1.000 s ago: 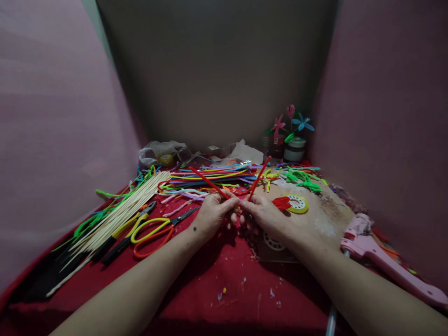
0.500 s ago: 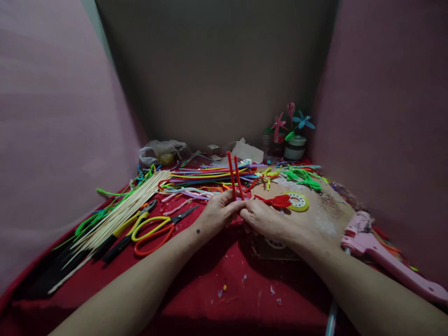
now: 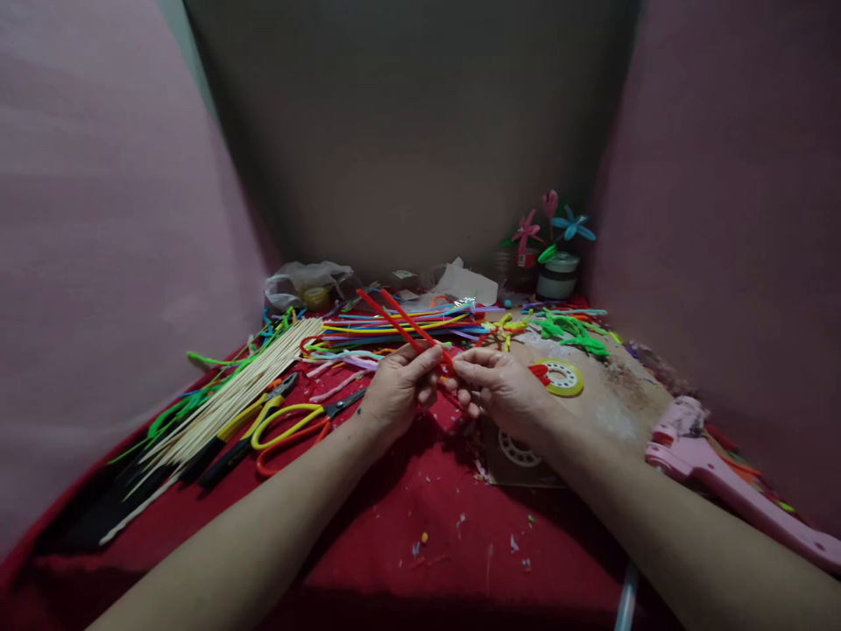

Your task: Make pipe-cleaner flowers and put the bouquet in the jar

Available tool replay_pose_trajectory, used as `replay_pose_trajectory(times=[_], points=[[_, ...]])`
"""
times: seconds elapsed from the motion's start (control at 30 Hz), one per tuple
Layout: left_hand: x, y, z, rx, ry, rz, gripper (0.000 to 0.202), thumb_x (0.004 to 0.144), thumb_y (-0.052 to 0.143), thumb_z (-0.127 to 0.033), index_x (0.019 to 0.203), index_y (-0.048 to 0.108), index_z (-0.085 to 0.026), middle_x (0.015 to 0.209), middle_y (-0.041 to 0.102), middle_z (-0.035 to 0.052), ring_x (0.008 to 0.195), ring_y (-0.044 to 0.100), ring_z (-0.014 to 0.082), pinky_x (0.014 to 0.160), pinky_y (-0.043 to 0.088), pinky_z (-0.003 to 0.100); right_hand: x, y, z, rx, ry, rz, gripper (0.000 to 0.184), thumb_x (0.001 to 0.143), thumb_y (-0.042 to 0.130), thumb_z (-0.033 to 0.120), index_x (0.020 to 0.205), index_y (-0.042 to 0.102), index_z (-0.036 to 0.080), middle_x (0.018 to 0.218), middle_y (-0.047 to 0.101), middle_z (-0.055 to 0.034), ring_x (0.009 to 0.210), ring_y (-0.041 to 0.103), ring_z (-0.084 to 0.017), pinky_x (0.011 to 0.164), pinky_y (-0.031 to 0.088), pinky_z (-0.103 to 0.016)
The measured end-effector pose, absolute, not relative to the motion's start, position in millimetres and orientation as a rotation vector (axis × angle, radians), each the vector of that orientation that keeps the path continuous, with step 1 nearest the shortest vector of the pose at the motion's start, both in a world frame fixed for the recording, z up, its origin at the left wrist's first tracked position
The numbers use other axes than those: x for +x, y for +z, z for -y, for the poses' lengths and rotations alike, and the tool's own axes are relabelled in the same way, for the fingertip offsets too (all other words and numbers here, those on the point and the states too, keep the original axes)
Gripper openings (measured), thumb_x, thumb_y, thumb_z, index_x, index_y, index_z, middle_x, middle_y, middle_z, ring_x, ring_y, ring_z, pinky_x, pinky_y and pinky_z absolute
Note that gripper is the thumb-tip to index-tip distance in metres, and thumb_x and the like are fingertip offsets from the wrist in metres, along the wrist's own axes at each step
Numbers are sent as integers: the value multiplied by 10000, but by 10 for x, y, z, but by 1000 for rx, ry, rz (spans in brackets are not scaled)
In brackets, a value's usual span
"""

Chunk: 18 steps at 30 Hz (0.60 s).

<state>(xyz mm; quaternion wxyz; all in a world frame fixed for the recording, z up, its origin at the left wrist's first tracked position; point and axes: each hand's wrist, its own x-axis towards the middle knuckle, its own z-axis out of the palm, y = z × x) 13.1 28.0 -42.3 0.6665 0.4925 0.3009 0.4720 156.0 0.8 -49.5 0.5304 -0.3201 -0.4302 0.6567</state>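
My left hand [image 3: 396,388] and my right hand [image 3: 503,387] meet over the red cloth, both pinched on a folded red pipe cleaner [image 3: 399,322]. Its two ends lie side by side and slant up to the left from my fingers. The folded part is hidden between my fingertips. A small red looped piece [image 3: 540,372] lies just right of my right hand, beside a yellow-green tape ring [image 3: 562,378].
Orange-and-yellow scissors [image 3: 294,427], pliers [image 3: 240,431] and a bundle of wooden skewers [image 3: 227,395] lie at the left. Coloured pipe cleaners [image 3: 394,331] are piled behind. A pink glue gun [image 3: 726,491] lies at the right. Pipe-cleaner flowers [image 3: 552,230] stand in a jar at the back.
The red pipe cleaner's two ends, spread apart a second ago, came together upright and now tilt to the left. My hands lifted slightly and stay pinched on it.
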Motion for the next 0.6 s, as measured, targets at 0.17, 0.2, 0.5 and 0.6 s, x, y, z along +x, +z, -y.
replay_pose_trajectory(times=[0.17, 0.2, 0.5, 0.6], points=[[140, -416, -241, 1091, 1049, -684, 193, 708, 674, -301, 792, 592, -149, 552, 568, -24, 416, 474, 35, 374, 287, 127, 1571, -524, -20, -614, 1752, 957, 178, 711, 685, 270, 736, 577, 131, 653, 651, -27, 462, 549, -70, 380, 409, -151], [139, -419, -238, 1094, 1044, -684, 187, 714, 669, -300, 799, 596, -150, 558, 572, -23, 421, 478, 35, 378, 293, 128, 1567, -524, -18, -607, 1761, 965, 168, 722, 676, 264, 735, 579, 127, 656, 650, -28, 469, 556, -71, 390, 421, -153], [134, -436, -244, 1271, 1048, -648, 198, 746, 637, -326, 801, 582, -144, 537, 546, -40, 374, 418, 23, 367, 295, 138, 1527, -526, -2, -648, 1682, 932, 201, 688, 705, 251, 678, 543, 133, 563, 594, 16, 416, 503, -59, 341, 410, -150], [130, -428, -238, 1371, 1066, -686, 205, 761, 617, -331, 743, 577, -131, 549, 576, -23, 378, 434, 27, 384, 319, 147, 1527, -528, -7, -675, 1654, 924, 231, 651, 736, 256, 661, 539, 135, 556, 591, 17, 412, 493, -56, 333, 409, -149]])
